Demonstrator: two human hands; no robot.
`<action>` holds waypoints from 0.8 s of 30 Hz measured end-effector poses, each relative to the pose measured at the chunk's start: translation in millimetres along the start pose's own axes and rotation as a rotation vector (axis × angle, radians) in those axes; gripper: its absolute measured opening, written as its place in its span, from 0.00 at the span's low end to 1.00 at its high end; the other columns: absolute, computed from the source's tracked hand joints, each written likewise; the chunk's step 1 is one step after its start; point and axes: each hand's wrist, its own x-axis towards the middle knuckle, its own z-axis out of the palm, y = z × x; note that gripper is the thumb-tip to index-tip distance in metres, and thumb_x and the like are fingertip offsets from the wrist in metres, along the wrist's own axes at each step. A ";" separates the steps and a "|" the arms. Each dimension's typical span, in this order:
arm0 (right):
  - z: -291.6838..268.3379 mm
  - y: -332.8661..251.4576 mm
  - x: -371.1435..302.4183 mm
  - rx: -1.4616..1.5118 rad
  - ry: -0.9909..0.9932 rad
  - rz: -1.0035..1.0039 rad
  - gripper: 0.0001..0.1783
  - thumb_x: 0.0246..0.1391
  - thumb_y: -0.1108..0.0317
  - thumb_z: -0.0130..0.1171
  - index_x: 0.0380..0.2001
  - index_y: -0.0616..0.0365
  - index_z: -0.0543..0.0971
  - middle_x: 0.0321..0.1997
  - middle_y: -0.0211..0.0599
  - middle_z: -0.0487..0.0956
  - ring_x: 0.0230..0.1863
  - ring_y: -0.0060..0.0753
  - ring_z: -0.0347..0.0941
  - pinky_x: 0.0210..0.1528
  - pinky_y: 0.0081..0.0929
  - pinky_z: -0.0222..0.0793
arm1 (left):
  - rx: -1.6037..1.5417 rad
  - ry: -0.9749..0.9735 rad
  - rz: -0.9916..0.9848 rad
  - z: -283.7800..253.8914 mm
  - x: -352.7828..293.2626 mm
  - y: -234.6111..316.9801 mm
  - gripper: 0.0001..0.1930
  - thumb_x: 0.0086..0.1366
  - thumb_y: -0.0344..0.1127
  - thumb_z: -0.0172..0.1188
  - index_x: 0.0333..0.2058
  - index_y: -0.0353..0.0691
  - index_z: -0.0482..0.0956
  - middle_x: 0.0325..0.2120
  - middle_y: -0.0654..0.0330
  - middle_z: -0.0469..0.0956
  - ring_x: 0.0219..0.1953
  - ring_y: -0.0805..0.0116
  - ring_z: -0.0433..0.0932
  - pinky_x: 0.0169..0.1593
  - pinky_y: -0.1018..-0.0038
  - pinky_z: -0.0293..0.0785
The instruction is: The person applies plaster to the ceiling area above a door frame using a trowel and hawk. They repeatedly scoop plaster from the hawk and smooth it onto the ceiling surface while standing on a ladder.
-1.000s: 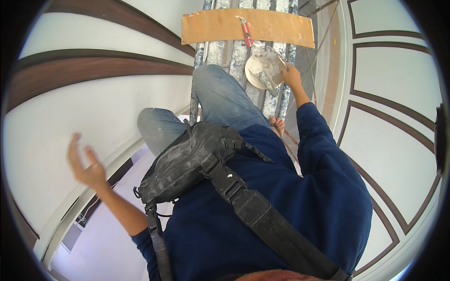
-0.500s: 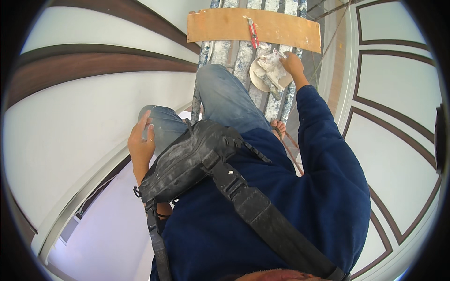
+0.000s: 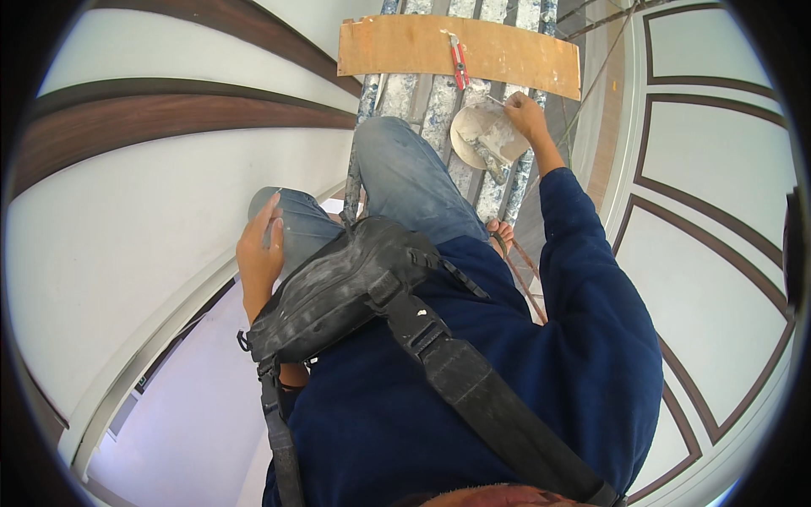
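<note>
Head view, upper centre: the right hand (image 3: pixel 527 118) has its grip pinched around a thin pale strip (image 3: pixel 495 100) at the upper edge of a round bowl (image 3: pixel 462 148), where a plaster-caked tool (image 3: pixel 493 167) lies. Left of centre, the left hand's (image 3: pixel 259 251) grip is loosely spread, apparently empty.

White walls (image 3: pixel 160 190) carry brown bands (image 3: pixel 194 115) (both sides).

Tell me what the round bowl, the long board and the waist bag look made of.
Round bowl: perhaps plastic, pale and matte; its smeared surface leaves doubt.
Long board: probably plywood, thin with a dull tan face.
Waist bag: likely woven synthetic fabric, dull black, softly creased and dusted pale.
</note>
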 end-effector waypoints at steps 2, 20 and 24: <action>1.6 -3.7 -5.3 -0.017 0.035 -0.049 0.16 0.51 0.57 0.61 0.40 0.53 0.84 0.40 0.44 0.86 0.45 0.49 0.83 0.49 0.40 0.76 | -0.022 -0.010 0.013 3.0 2.4 -0.9 0.22 0.68 0.27 0.59 0.60 0.49 0.79 0.43 0.51 0.85 0.46 0.56 0.84 0.50 0.64 0.78; -19.3 -6.8 2.7 0.876 0.154 0.009 0.10 0.66 0.66 0.59 0.47 0.58 0.81 0.38 0.30 0.83 0.37 0.30 0.79 0.42 0.30 0.76 | -0.105 -0.013 -0.025 12.3 -4.1 -2.1 0.23 0.68 0.26 0.59 0.61 0.48 0.79 0.45 0.53 0.85 0.48 0.57 0.83 0.54 0.64 0.76; -10.8 -8.8 -11.6 1.365 0.050 0.250 0.13 0.67 0.67 0.57 0.53 0.54 0.78 0.45 0.29 0.82 0.42 0.30 0.78 0.46 0.31 0.76 | -0.134 -0.013 -0.006 15.1 1.4 -2.1 0.22 0.69 0.27 0.58 0.61 0.48 0.79 0.45 0.53 0.85 0.49 0.57 0.83 0.54 0.63 0.76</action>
